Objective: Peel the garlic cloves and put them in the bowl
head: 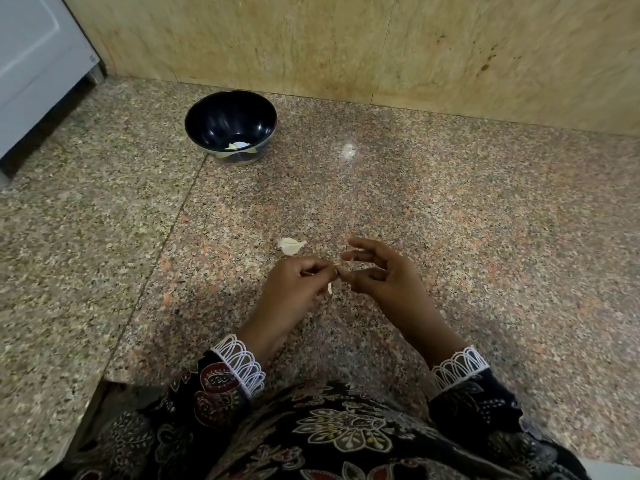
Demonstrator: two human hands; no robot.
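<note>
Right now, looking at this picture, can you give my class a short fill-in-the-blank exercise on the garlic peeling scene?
1. The bowl standing near the wall is ____ in colour.
2. A loose piece of garlic lies on the ____ counter, just beyond the hands.
3. The left hand and right hand meet over the counter, on the ____ side of the bowl.
4. Each sleeve ends in a white ____ cuff.

Missing words: black; granite; near; lace
</note>
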